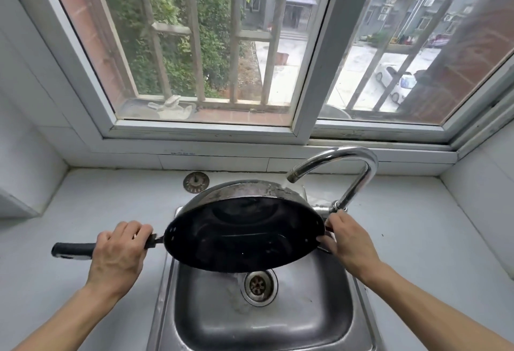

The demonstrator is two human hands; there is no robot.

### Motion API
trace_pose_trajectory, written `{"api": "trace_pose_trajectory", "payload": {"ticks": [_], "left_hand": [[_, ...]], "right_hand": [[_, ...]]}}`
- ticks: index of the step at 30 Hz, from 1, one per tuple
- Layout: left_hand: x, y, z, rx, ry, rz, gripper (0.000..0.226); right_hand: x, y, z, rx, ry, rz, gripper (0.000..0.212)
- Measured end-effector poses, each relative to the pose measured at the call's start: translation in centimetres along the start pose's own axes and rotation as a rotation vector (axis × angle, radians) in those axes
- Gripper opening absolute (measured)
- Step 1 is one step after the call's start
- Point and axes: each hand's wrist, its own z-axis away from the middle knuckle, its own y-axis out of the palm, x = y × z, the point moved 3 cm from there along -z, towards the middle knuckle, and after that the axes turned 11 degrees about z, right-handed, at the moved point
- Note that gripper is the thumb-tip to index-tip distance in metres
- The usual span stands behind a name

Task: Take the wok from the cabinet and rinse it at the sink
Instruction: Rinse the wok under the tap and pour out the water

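The wok [244, 236] hangs over the sink [264, 320], tipped on edge so its dark inside faces the person and its back faces the tap [338, 165] – water from the spout seems to hit the upper back rim. The left hand [118, 253] wraps the black handle [73, 249] close to the bowl; the right hand [349, 242] pinches the opposite rim, probably at a small ear I cannot see clearly. The wok looks like stiff metal, likely heavy, and wet, so slippery – the long handle gives leverage, while the rim side needs a firm pinch. The drain [259, 286] lies below the wok's low edge
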Motion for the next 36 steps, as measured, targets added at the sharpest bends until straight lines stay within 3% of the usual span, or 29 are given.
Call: {"api": "trace_pose_trajectory", "payload": {"ticks": [3, 12, 20, 30, 36], "left_hand": [[0.0, -0.2, 0.3, 0.019, -0.04, 0.03, 0.035], [-0.1, 0.2, 1.3, 0.027, -0.082, 0.117, 0.04], [-0.2, 0.7, 1.9, 0.043, -0.11, 0.14, 0.036], [-2.2, 1.1, -1.1, 0.045, -0.002, 0.125, 0.036], [-3.7, 1.7, -2.9, 0.001, 0.074, 0.082, 0.018]], "right_hand": [[0.2, -0.4, -0.9, 0.015, -0.006, 0.003, 0.036], [0.4, -1.6, -2.0, 0.024, -0.045, 0.036, 0.033], [0.5, -1.6, -2.3, 0.021, -0.058, 0.02, 0.031], [-2.6, -0.8, 0.7, -0.056, 0.0, 0.04, 0.036], [-4.9, -0.7, 2.3, -0.079, 0.022, 0.078, 0.035]]}}
